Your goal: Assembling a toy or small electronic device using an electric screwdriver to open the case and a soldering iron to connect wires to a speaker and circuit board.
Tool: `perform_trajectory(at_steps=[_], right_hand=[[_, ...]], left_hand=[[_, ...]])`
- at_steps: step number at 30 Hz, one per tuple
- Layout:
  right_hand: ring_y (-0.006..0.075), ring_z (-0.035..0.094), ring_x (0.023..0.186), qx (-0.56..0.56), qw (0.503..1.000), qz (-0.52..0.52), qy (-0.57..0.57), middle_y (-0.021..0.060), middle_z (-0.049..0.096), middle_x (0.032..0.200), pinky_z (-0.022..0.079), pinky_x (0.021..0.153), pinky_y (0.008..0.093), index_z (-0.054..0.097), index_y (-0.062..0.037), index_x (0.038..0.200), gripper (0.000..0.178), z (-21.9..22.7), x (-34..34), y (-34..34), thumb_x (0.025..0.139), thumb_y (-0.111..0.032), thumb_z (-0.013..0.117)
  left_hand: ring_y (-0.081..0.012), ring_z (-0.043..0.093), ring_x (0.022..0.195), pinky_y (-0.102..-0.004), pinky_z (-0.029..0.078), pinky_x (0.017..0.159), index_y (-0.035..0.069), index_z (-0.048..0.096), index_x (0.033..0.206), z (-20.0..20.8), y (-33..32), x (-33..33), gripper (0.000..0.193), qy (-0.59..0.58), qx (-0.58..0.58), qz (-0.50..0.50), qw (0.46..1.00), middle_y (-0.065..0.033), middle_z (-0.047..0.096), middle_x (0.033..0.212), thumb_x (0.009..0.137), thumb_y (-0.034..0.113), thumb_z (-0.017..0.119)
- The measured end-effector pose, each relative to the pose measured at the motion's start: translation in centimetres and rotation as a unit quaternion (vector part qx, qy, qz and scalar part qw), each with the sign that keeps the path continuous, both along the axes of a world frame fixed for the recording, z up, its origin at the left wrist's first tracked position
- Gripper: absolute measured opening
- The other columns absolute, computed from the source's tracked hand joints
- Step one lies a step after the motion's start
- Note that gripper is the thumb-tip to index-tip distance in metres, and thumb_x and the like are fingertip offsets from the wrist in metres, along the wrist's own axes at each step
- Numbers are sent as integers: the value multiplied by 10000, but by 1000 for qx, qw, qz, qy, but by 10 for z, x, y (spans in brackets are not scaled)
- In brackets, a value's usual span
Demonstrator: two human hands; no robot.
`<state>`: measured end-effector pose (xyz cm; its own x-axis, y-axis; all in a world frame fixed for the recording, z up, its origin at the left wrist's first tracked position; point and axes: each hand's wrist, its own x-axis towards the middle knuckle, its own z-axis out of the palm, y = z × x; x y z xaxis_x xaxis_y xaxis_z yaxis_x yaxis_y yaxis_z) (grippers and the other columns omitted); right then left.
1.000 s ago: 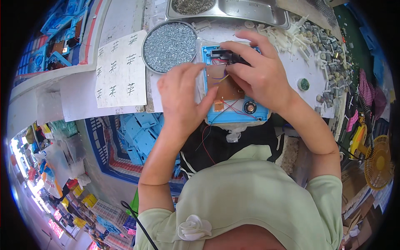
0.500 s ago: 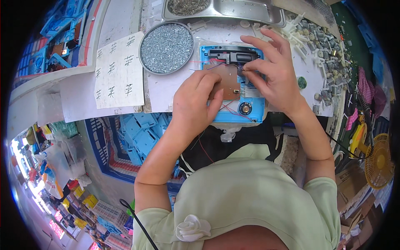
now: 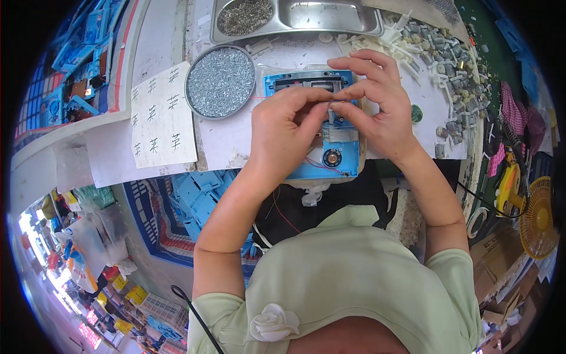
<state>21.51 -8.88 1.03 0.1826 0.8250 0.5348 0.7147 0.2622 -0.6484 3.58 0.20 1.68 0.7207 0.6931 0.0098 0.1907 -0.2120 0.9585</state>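
A blue plastic housing (image 3: pixel 342 159) with a small round motor and thin red wires lies on the white bench in front of me. My left hand (image 3: pixel 283 133) rests over its left half, thumb and forefinger pinched at the centre. My right hand (image 3: pixel 377 103) comes from the right, its thumb and forefinger meeting the left fingertips above the housing. The fingertips pinch something very small that I cannot make out; a thin red wire runs left from that spot.
A round tin of small silver screws (image 3: pixel 220 81) sits left of the housing. A metal tray (image 3: pixel 354 23) with more screws lies behind. White and grey plastic parts (image 3: pixel 436 53) are heaped at the right. A tally sheet (image 3: pixel 162 121) lies at left.
Both hands have lifted off the housing's lower part and drawn together, fingertips now meeting over its upper middle. The housing has stayed put.
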Motion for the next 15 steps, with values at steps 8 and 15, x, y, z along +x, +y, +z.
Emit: perform_trajectory(at_steps=[8, 15], right_hand=[[307, 517, 1211, -35, 998, -5, 54, 51, 706, 1254, 455, 1024, 413, 722, -69, 820, 110, -2, 0, -2, 758, -79, 812], [277, 638, 1109, -83, 986, 19, 143, 108, 721, 1194, 508, 956, 381, 687, -29, 850, 98, -10, 7, -19, 804, -52, 771]], left_hand=[[-101, 709, 814, -242, 571, 733, -13, 724, 1055, 5, -4, 3, 114, 2, -51, 36, 998, -56, 747, 890, 953, 23, 688], [-105, 712, 790, -252, 565, 712, -10, 717, 1068, -6, -1, -1, 127, 9, 131, 0, 991, -90, 761, 951, 948, 3, 679]])
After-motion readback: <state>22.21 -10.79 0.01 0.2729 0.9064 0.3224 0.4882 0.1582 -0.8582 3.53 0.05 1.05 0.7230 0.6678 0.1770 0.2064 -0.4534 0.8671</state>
